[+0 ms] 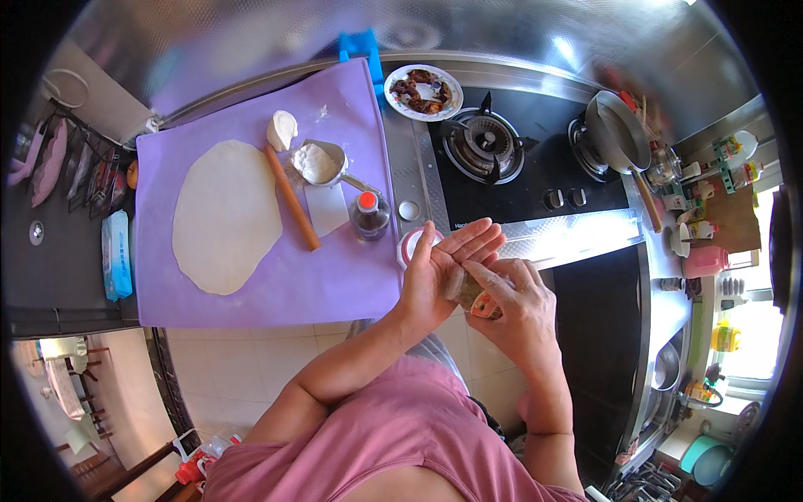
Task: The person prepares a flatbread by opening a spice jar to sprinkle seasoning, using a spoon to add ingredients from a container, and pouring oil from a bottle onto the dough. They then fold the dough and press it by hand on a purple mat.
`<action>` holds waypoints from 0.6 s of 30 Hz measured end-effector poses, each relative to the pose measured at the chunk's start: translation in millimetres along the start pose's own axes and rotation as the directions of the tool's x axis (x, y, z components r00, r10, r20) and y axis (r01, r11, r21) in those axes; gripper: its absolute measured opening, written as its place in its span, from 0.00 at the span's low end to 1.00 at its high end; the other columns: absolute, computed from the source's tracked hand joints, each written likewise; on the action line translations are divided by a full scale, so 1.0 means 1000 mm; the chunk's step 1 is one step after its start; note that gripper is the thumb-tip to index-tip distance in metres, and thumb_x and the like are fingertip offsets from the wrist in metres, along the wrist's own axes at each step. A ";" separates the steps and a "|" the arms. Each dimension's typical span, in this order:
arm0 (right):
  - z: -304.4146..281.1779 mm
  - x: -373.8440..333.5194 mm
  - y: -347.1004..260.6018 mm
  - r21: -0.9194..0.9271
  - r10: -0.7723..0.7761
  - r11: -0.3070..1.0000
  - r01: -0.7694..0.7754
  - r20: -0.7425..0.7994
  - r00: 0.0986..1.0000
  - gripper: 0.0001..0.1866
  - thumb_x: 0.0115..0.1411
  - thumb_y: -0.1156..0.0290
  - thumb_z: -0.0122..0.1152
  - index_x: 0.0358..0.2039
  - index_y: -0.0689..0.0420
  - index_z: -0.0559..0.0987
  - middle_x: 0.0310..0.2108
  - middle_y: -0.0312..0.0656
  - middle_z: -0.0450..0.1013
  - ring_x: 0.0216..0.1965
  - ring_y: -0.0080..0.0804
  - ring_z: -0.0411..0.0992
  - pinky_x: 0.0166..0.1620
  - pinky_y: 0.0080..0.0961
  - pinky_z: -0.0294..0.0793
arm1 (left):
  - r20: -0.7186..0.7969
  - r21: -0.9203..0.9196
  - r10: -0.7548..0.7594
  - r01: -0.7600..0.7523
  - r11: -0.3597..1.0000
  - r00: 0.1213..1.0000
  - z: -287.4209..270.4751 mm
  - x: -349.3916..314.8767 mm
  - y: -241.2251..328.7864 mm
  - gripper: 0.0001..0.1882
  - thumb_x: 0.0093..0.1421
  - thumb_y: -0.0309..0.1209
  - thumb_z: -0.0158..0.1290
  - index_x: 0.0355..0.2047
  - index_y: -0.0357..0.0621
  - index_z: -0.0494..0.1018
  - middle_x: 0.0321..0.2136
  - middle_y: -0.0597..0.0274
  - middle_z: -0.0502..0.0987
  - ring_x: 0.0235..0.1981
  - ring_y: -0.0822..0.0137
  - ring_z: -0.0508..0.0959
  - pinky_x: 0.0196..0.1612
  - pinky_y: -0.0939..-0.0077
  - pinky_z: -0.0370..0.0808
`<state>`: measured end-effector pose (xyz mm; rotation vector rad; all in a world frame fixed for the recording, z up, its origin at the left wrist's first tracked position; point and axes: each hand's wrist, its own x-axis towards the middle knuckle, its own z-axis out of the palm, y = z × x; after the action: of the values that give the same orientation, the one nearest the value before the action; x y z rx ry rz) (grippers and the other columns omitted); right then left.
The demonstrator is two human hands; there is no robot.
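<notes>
My left hand (427, 283) is held palm up with its fingers stretched out. Over that palm my right hand (529, 311) grips a small spice jar (459, 286), tipped on its side with its mouth toward the palm; what lies on the palm, if anything, is too small to make out. Partly hidden behind the left fingers is a round container with a pinkish rim (408, 246). A dark bottle with a red cap (370, 217) and a small round lid (409, 210) stand just beyond. Left of them, a large rolled-out dough sheet (226, 219) lies flat beside a wooden rolling pin (293, 199).
The purple mat (351, 280) covers the left counter. On it sit a scoop of flour (316, 162), a white lump or small bag (282, 130) and a white card (328, 209). A plate of dark food (423, 94) stands by the gas stove (535, 188), which bears a saucepan (617, 134).
</notes>
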<state>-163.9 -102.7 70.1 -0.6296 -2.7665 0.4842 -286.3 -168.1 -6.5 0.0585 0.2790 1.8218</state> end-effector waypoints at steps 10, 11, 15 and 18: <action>-0.014 -0.008 0.012 -0.060 -0.045 0.997 0.049 0.069 0.997 0.31 0.37 0.71 0.72 0.47 0.44 0.80 0.38 0.34 0.71 0.41 0.35 0.72 0.38 0.32 0.76 | 0.070 -0.010 -0.026 0.026 1.000 0.997 -0.002 0.002 -0.022 0.34 0.70 0.54 0.28 0.57 0.38 0.68 0.56 0.53 0.71 0.62 0.56 0.66 0.66 0.60 0.60; -0.015 -0.008 0.013 -0.052 -0.037 0.998 0.042 0.079 0.996 0.30 0.37 0.71 0.71 0.47 0.44 0.80 0.38 0.34 0.71 0.41 0.35 0.72 0.38 0.32 0.76 | 0.076 -0.027 -0.024 0.026 0.999 0.997 -0.003 0.002 -0.023 0.34 0.70 0.54 0.28 0.57 0.38 0.68 0.56 0.53 0.72 0.62 0.56 0.66 0.66 0.60 0.60; -0.024 -0.008 0.014 0.028 -0.016 1.000 0.013 0.085 0.996 0.31 0.37 0.71 0.71 0.47 0.44 0.80 0.37 0.34 0.73 0.41 0.36 0.73 0.40 0.33 0.77 | 0.076 -0.075 0.007 -0.002 0.997 0.997 -0.004 0.002 -0.025 0.34 0.70 0.52 0.28 0.57 0.38 0.68 0.57 0.53 0.71 0.62 0.57 0.65 0.67 0.62 0.59; -0.024 -0.007 0.013 0.029 -0.029 0.999 0.027 0.074 0.997 0.30 0.35 0.72 0.72 0.45 0.47 0.81 0.37 0.36 0.75 0.40 0.36 0.75 0.40 0.33 0.78 | 0.030 -0.066 0.017 -0.015 0.998 0.999 -0.003 0.006 -0.024 0.33 0.71 0.51 0.28 0.57 0.37 0.68 0.57 0.52 0.71 0.63 0.57 0.65 0.67 0.63 0.58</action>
<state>-145.2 -88.4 85.3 -0.5763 -2.8293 0.5494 -266.2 -157.6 -15.5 0.0428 0.1978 1.8428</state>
